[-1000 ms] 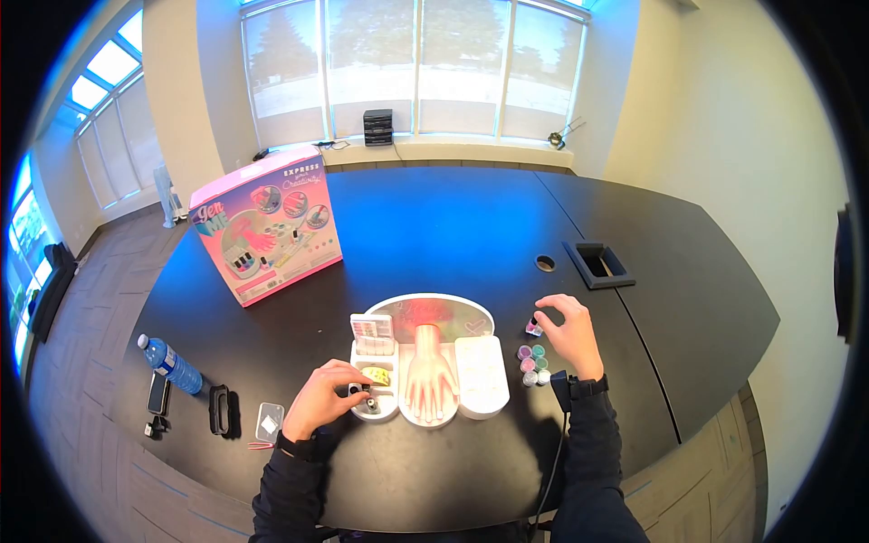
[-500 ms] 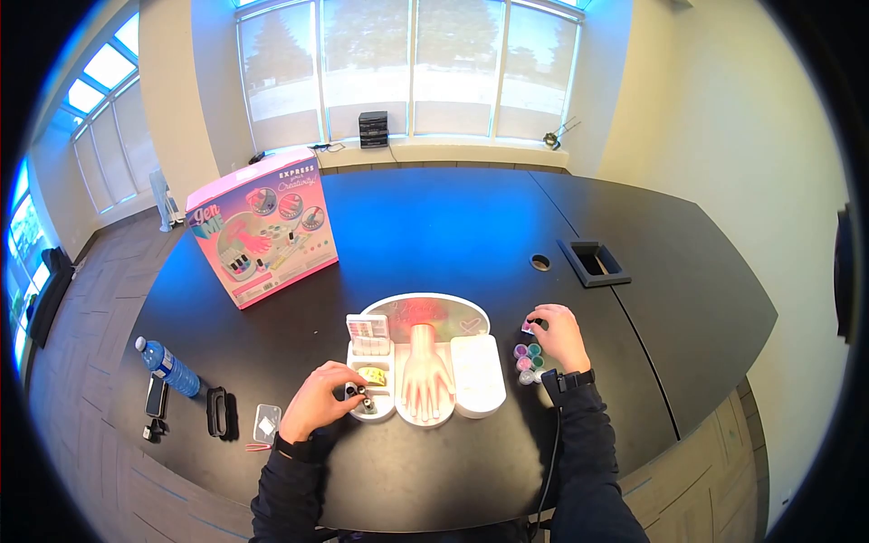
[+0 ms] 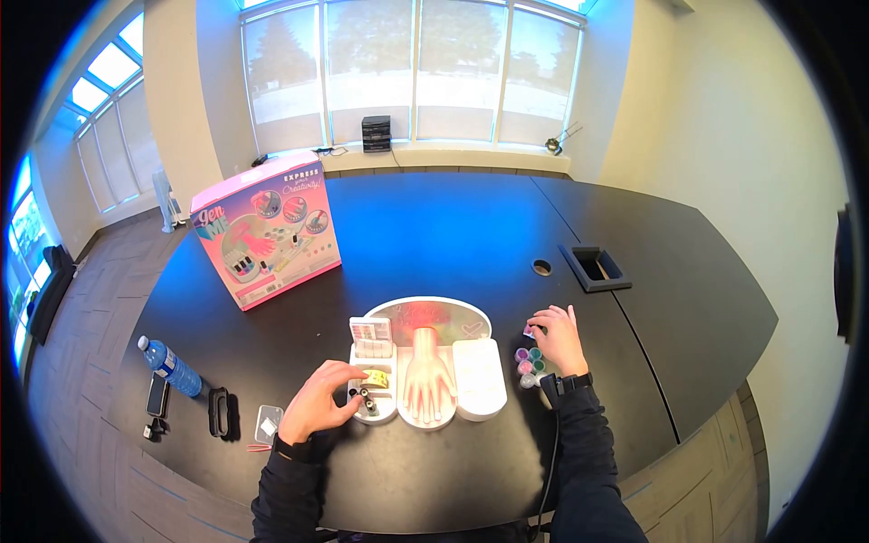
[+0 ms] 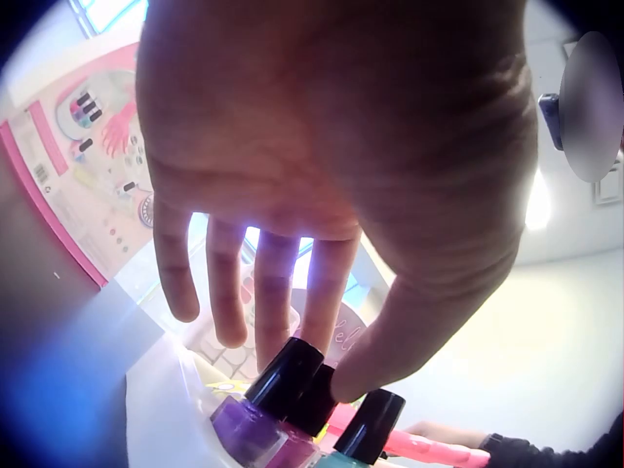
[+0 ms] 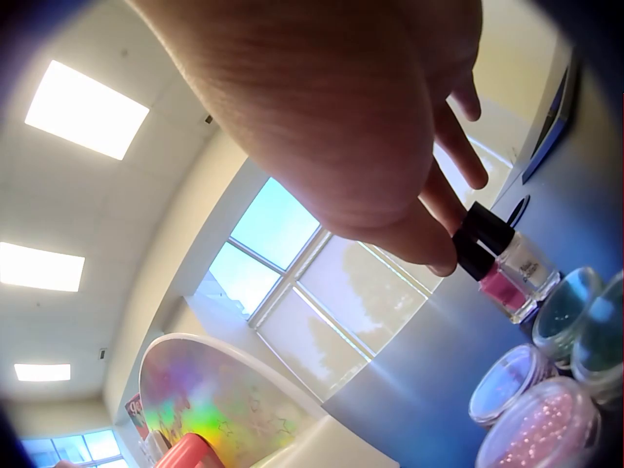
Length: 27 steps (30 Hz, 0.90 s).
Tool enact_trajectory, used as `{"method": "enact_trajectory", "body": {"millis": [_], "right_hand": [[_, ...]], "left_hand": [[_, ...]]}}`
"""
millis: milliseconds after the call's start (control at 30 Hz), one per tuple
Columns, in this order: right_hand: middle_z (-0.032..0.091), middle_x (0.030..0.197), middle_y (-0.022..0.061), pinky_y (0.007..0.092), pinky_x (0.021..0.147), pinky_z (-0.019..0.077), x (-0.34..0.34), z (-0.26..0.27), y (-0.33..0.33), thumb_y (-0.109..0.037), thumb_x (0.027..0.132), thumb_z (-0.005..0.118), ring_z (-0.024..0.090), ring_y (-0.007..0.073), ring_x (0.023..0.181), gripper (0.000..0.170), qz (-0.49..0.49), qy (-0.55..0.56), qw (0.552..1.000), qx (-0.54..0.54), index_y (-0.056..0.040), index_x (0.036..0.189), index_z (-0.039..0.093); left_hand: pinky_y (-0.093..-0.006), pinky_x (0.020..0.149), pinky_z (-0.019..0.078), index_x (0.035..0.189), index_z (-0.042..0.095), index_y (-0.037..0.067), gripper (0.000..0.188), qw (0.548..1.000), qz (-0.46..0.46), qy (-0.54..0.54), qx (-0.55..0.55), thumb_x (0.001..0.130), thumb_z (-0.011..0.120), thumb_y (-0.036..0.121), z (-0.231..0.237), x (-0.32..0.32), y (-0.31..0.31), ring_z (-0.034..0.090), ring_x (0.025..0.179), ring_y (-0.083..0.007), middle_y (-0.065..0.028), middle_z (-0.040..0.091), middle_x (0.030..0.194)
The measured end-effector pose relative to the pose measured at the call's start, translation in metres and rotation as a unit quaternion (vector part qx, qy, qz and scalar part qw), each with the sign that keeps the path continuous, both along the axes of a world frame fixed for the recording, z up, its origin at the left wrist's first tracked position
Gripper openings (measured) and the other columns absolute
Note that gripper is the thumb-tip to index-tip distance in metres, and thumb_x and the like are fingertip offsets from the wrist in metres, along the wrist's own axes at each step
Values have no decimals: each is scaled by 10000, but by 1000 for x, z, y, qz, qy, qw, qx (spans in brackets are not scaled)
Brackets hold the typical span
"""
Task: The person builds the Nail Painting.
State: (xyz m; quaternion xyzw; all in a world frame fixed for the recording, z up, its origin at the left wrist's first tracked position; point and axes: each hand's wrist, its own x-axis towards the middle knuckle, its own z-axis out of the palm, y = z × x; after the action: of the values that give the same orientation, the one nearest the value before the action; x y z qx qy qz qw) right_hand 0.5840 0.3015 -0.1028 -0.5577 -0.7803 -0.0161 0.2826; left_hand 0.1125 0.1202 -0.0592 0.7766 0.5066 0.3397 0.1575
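My left hand (image 3: 319,398) reaches over the white tray (image 3: 385,417), with thumb and forefinger at the black caps of the nail polish bottles. Seen from the left wrist, a purple bottle (image 4: 244,429), a pink bottle (image 4: 291,450) and a teal bottle (image 4: 349,459) stand close together; the thumb tip overlaps the middle cap and the other fingers extend behind. My right hand (image 3: 559,342) pinches the black cap of a pink nail polish bottle (image 5: 504,291), its forefinger tip hidden behind the cap. A clear-white nail polish bottle (image 5: 528,261) stands beside it.
Several glitter jars (image 3: 525,367) cluster below the right hand. A model hand (image 3: 425,380) lies in the set's middle, beside a white pad (image 3: 480,376). A pink box (image 3: 267,240), water bottle (image 3: 172,366) and tweezers (image 3: 259,447) are further left.
My right hand has come down from above the nail polish bottle to its cap. My left thumb and forefinger have spread wider at the tray bottles. The bottles stay in place.
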Motion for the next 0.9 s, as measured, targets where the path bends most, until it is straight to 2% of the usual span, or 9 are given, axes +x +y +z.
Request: {"method": "enact_trajectory", "body": {"millis": [267, 467, 533, 767, 900], "right_hand": [[795, 1233, 47, 661, 1311, 275, -6, 13, -6, -158, 974, 758, 631, 340, 1361, 167, -9, 7, 1000, 21, -119, 1096, 864], [794, 1222, 50, 649, 1274, 338, -24, 43, -24, -170, 967, 779, 650, 330, 1329, 154, 10, 31, 997, 74, -121, 1091, 856], [797, 1192, 55, 589, 1232, 399, -29, 58, -32, -143, 961, 784, 678, 318, 1278, 125, 41, 44, 993, 104, -116, 1060, 857], [776, 1112, 39, 593, 1201, 441, -50, 105, -68, -77, 912, 802, 709, 287, 1189, 121, 106, 77, 984, 118, -118, 1014, 852], [771, 1109, 30, 577, 1193, 454, -70, 123, -92, -49, 916, 789, 714, 288, 1195, 138, 193, 99, 969, 120, -125, 1014, 849]], "left_hand": [[-462, 1145, 506, 1280, 733, 32, 462, 999, 20, -16, 37, 826, 781, 100, 11, 9, -6, 645, 1274, -376, -166, 729, 1300], [-468, 1120, 516, 1276, 732, 19, 469, 993, 21, 2, 114, 822, 794, 115, 24, 21, -7, 651, 1258, -374, -159, 722, 1315], [-470, 1110, 520, 1274, 733, 19, 469, 991, 18, 2, 135, 820, 798, 118, 31, 28, -5, 656, 1249, -372, -157, 725, 1307], [-476, 1058, 540, 1233, 740, 43, 371, 985, -48, 30, 162, 898, 830, 175, 58, 55, -3, 684, 1209, -353, -132, 731, 1261], [-469, 1044, 554, 1246, 741, 42, 362, 985, -63, 20, 159, 916, 828, 162, 60, 68, 0, 692, 1196, -350, -138, 729, 1260]]}}
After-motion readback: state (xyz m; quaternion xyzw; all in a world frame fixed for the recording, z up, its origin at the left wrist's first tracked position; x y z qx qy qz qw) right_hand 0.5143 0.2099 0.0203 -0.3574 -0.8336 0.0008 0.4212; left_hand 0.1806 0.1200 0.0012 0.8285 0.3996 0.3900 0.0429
